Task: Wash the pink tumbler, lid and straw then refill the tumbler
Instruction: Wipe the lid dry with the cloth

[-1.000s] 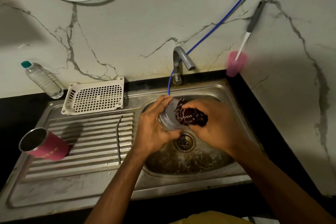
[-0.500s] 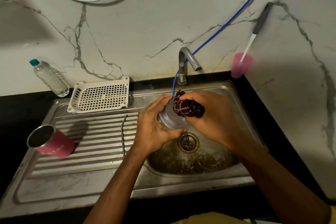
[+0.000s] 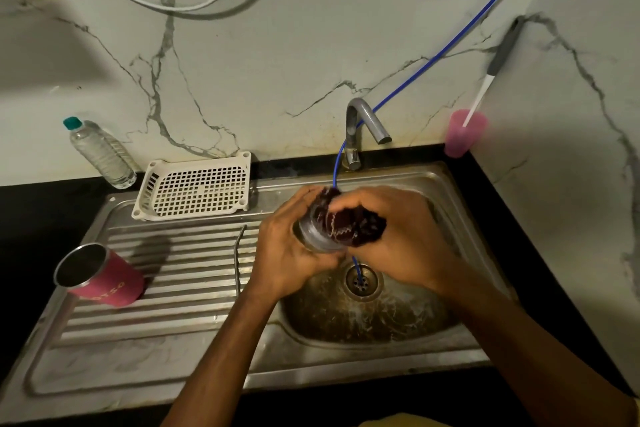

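Over the sink basin (image 3: pixel 374 319), my left hand (image 3: pixel 287 250) grips the clear round lid (image 3: pixel 313 236) by its rim. My right hand (image 3: pixel 412 239) holds a dark maroon scrubbing cloth (image 3: pixel 349 224) pressed against the lid's face. The pink tumbler (image 3: pixel 104 276) stands tilted on the ribbed drainboard at the left, its steel mouth open toward me. A thin metal straw (image 3: pixel 238 253) lies along the drainboard between the tumbler and my left hand.
A steel tap (image 3: pixel 363 121) rises behind the basin, with a blue tube (image 3: pixel 446 48) running down past it into the drain. A white plastic basket (image 3: pixel 197 187), a water bottle (image 3: pixel 100 152) and a pink cup holding a brush (image 3: pixel 464 133) line the back wall.
My hands with lid and cloth have shifted slightly up toward the tap, and the cloth has turned across the lid. The tumbler and straw have stayed put.
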`<state>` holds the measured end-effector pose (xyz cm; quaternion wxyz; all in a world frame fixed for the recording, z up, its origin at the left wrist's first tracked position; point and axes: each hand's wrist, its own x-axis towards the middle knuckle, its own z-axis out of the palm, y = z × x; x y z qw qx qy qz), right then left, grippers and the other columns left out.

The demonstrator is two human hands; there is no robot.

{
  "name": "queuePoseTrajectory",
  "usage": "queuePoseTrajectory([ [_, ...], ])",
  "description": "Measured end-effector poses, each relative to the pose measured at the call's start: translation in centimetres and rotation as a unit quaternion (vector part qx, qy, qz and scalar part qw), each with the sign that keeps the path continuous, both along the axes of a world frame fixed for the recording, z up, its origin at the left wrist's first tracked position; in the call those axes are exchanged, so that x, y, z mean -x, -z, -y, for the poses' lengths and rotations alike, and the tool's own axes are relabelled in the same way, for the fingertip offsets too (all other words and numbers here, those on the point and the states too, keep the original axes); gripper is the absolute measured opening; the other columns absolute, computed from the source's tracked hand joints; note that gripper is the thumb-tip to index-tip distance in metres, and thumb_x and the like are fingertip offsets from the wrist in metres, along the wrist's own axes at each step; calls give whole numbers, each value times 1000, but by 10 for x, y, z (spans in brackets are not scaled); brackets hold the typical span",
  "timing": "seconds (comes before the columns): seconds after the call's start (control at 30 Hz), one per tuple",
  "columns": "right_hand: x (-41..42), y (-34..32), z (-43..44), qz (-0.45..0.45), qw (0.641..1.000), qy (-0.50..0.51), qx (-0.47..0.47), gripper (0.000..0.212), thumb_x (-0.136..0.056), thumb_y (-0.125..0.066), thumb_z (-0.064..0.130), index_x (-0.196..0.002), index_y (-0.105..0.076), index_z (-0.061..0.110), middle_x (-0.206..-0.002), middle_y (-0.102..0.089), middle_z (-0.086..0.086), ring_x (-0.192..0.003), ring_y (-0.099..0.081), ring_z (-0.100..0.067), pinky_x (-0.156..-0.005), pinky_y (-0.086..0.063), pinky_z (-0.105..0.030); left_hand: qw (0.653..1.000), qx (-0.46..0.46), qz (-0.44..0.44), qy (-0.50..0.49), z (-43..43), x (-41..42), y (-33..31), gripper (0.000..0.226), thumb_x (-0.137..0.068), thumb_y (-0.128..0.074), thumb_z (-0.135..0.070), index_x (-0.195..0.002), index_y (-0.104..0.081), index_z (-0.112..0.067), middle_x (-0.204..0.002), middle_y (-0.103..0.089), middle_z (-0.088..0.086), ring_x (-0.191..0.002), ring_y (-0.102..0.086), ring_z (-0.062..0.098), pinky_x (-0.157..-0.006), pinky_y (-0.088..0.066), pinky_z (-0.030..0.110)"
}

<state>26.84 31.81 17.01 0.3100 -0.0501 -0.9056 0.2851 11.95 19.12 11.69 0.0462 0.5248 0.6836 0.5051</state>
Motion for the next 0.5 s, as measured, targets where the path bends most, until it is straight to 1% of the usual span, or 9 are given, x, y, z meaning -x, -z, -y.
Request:
queuePoseTrajectory([
  [0.03,-3,1,2,22,999,-31,-7,37,-75,-80,34,-109,-70,21,-101,-75,3,-93,-71,-11,-82,-58,-34,1000,12,-4,0,2,2,2,94,-56,-92,-38,-139,-56,-14,-141,-58,-1,-132,-53,4,-110,-46,29],
  [0.1,-8,-3,-4,91,994,-56,-26,36,-73,-82,36,-106,-72,24,-95,-75,7,-86,-69,-7,-77,-55,-25,999,31,-27,-2,5,2,7,95,-58,-85,-50,-141,-51,-19,-143,-53,-7,-135,-49,3,-113,-45,35],
  [0.17,-9,-12,-16,141,988,-26,-53,33,-70,-88,31,-100,-74,26,-87,-74,11,-79,-67,-2,-72,-47,-14,999,35,-36,-3,4,-3,13,96,-57,-86,-53,-141,-50,-25,-142,-51,-14,-135,-51,9,-112,-45,47],
  [0.2,-7,-16,-20,146,987,3,-66,33,-69,-89,29,-98,-74,28,-85,-73,12,-77,-65,1,-72,-45,-10,999,29,-29,-6,2,-5,14,96,-56,-88,-53,-140,-51,-27,-142,-52,-16,-135,-51,10,-112,-44,49],
  [0.27,-3,-21,-28,141,987,52,-65,31,-71,-87,27,-99,-72,29,-87,-73,13,-80,-64,1,-78,-50,-12,1000,19,0,-16,0,-7,13,96,-53,-89,-55,-138,-53,-28,-141,-52,-19,-135,-50,4,-116,-40,36],
  [0.33,1,-22,-33,113,990,78,-25,31,-74,-84,23,-103,-72,26,-93,-73,13,-86,-65,0,-81,-53,-16,999,16,26,-25,-1,-7,10,97,-52,-90,-54,-138,-53,-28,-141,-54,-16,-135,-48,-1,-114,-36,21],
  [0.37,4,-23,-34,92,992,85,6,33,-74,-84,20,-104,-72,24,-97,-74,12,-90,-66,1,-82,-53,-14,999,14,34,-26,-3,-8,9,98,-52,-92,-52,-139,-54,-27,-142,-56,-13,-135,-48,0,-113,-36,20],
  [0.47,12,-19,-33,50,987,106,113,36,-75,-85,15,-108,-72,20,-98,-69,18,-92,-60,17,-80,-46,-2,997,-7,71,-26,-3,-9,8,98,-53,-95,-44,-140,-56,-20,-143,-58,-6,-134,-52,7,-113,-43,35],
  [0.5,15,-17,-32,45,981,115,153,37,-75,-85,15,-109,-70,21,-97,-67,19,-92,-59,19,-78,-46,-2,996,-17,81,-28,-2,-9,7,98,-54,-95,-42,-140,-57,-17,-144,-58,-4,-134,-52,9,-112,-45,41],
])
